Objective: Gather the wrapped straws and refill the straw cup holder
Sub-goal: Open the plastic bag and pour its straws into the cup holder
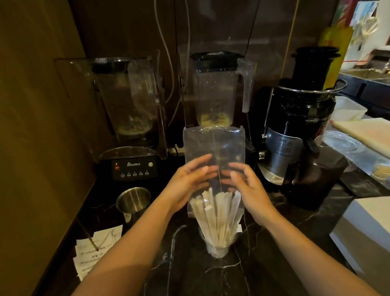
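On the black marble counter [194,276], a dark juicer [304,125] stands at the right and two blenders behind, one [129,120] left and one [217,87] centre. Before them an upright clear plastic bag [215,151] covers the wrapped straws [218,216], whose lower ends sit in the clear straw cup [218,248]. Left hand [189,183] and right hand [246,186] press the bag's sides, fingers loosely curled around it. A steel cup [134,200] stands left, beside paper slips [97,253].
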A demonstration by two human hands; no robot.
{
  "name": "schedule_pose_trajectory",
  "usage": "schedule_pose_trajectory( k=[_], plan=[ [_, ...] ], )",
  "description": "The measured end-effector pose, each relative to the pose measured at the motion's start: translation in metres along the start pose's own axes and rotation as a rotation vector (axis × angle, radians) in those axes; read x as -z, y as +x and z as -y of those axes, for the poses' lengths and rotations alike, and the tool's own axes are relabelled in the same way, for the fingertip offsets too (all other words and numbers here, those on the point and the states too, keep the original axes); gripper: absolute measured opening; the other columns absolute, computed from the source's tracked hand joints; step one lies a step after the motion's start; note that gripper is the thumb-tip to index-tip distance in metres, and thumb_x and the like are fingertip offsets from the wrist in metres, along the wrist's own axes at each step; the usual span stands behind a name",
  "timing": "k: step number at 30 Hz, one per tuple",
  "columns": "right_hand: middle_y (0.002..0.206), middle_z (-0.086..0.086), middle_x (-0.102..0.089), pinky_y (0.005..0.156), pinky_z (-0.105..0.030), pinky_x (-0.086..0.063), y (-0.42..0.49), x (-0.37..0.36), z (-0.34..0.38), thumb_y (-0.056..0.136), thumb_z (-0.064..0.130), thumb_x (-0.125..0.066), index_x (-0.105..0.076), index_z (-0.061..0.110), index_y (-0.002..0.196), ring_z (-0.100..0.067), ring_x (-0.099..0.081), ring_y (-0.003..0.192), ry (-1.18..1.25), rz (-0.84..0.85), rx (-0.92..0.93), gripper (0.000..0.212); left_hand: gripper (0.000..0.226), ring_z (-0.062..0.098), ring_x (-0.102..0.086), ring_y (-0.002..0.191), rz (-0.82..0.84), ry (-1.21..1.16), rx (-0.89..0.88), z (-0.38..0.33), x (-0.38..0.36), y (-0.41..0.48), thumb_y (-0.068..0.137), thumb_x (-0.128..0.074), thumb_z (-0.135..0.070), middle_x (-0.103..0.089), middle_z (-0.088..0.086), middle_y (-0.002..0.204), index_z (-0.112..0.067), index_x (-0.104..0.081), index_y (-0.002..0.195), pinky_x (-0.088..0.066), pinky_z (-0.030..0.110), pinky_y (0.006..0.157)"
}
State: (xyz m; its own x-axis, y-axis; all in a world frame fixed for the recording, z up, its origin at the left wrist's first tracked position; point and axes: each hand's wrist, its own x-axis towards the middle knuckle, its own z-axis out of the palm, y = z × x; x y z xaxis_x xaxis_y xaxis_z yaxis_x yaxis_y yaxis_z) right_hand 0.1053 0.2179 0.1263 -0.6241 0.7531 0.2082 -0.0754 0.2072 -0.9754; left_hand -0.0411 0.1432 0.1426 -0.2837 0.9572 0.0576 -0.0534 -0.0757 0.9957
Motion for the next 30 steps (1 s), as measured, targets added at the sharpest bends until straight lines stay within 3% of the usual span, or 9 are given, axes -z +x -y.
schedule_pose_trajectory(
  k=[7,10,20,23,27,30],
  plan=[
    [0.099,0.007,-0.062,0.079,-0.020,-0.052,0.008,0.006,0.028,0.099,0.016,-0.032,-0.055,0.029,0.095,-0.003,-0.061,0.092,-0.029,-0.032,0.095,0.027,0.029,0.009,-0.062,0.103,0.012,0.046,-0.049,-0.034,-0.003,-0.001,0.096,-0.037,-0.016,-0.065,-0.004,0.108,-0.030,-0.058,0.109,-0.046,0.030,0.094],
    [0.096,0.003,-0.063,0.076,-0.015,-0.053,0.012,0.012,0.044,0.099,0.015,-0.031,-0.056,0.027,0.090,-0.006,-0.062,0.090,0.010,-0.075,0.129,0.029,0.029,0.011,-0.062,0.104,0.034,0.085,-0.077,-0.053,-0.003,0.001,0.097,-0.036,-0.017,-0.066,-0.004,0.106,-0.031,-0.058,0.108,-0.046,0.034,0.096],
    [0.089,0.004,-0.065,0.069,-0.016,-0.054,0.008,0.052,0.088,0.097,0.017,-0.039,-0.056,0.027,0.088,-0.003,-0.064,0.080,-0.025,-0.166,0.228,0.022,0.028,0.009,-0.069,0.084,0.069,-0.092,-0.183,-0.105,-0.037,0.011,0.098,-0.035,-0.018,-0.074,-0.007,0.084,-0.029,-0.059,0.105,-0.053,0.030,0.077],
    [0.080,0.000,-0.063,0.057,-0.012,-0.053,-0.005,0.071,0.078,0.094,0.015,-0.046,-0.055,0.021,0.080,0.003,-0.064,0.062,-0.076,-0.192,0.189,0.018,0.028,0.012,-0.069,0.084,0.050,-0.203,-0.156,-0.102,-0.056,0.015,0.098,-0.034,-0.019,-0.072,-0.003,0.087,-0.028,-0.058,0.107,-0.054,0.031,0.073],
    [0.069,-0.004,-0.057,0.044,-0.012,-0.049,-0.022,0.097,0.056,0.094,0.013,-0.047,-0.051,0.015,0.069,0.003,-0.057,0.046,-0.134,-0.332,0.118,0.025,0.032,0.017,-0.064,0.089,-0.014,-0.220,-0.068,-0.081,-0.086,0.018,0.096,-0.042,-0.020,-0.066,0.003,0.097,-0.020,-0.048,0.128,-0.053,0.030,0.073],
    [0.062,-0.005,-0.054,0.039,-0.014,-0.045,-0.032,0.116,0.038,0.094,0.015,-0.047,-0.049,0.016,0.066,0.000,-0.052,0.039,-0.202,-0.478,0.049,0.028,0.061,0.019,-0.063,0.091,-0.022,-0.021,0.009,-0.053,-0.110,0.012,0.087,-0.058,-0.008,-0.064,0.004,0.102,-0.021,-0.031,0.139,-0.054,0.034,0.081]
  ],
)
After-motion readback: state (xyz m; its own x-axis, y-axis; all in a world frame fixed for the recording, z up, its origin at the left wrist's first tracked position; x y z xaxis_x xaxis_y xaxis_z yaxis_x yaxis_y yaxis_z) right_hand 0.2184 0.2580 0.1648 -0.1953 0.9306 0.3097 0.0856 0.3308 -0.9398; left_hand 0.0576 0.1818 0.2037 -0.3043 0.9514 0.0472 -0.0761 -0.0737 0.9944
